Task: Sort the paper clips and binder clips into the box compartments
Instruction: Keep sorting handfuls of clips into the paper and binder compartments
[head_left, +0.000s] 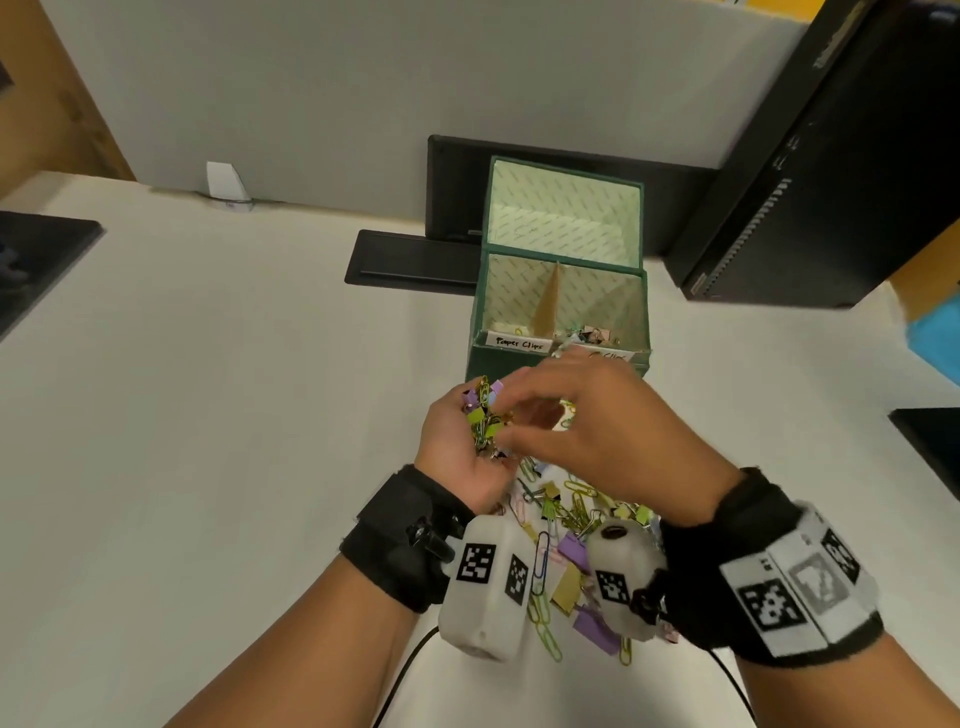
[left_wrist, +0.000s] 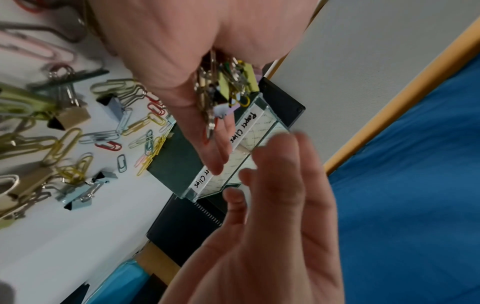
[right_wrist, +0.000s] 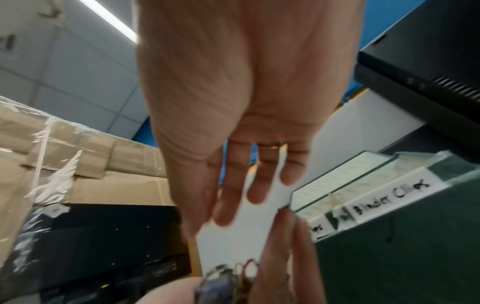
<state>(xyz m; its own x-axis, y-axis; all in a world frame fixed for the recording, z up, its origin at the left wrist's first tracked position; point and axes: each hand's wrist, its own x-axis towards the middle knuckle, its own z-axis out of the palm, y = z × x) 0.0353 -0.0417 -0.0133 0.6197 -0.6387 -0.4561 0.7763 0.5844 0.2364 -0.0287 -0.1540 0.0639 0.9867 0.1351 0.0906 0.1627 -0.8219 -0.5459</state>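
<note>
Two hands meet above a white desk (head_left: 208, 415), just in front of a green box (head_left: 558, 364) whose lid stands open. Seen from the head camera, the left hand (head_left: 462, 447) lies palm up, fingers curled around a tangled bunch of clips (head_left: 485, 415) in lilac, lime and gold; the right hand (head_left: 597, 441) arches over it with fingers bent toward the bunch, though whether they pinch anything there is hidden by the hand itself. Its wrist camera shows the right hand (right_wrist: 246, 102) with fingers extended and slack, nothing between them, and the front label "Binder Clips" (right_wrist: 389, 197) that the head view leaves half covered. From the left wrist, the other label, "Paper Clips" (left_wrist: 244, 127), reads plainly, and so do the loose clips (left_wrist: 78, 133) strewn on the desk (paper clips in yellow, red and pale blue, binder clips among them), a pile that the two white wrist units largely screen from above. A few clips lie in each compartment, too small to sort by eye. Motion blur softens the fingertips (left_wrist: 298, 144) of the left hand.
</note>
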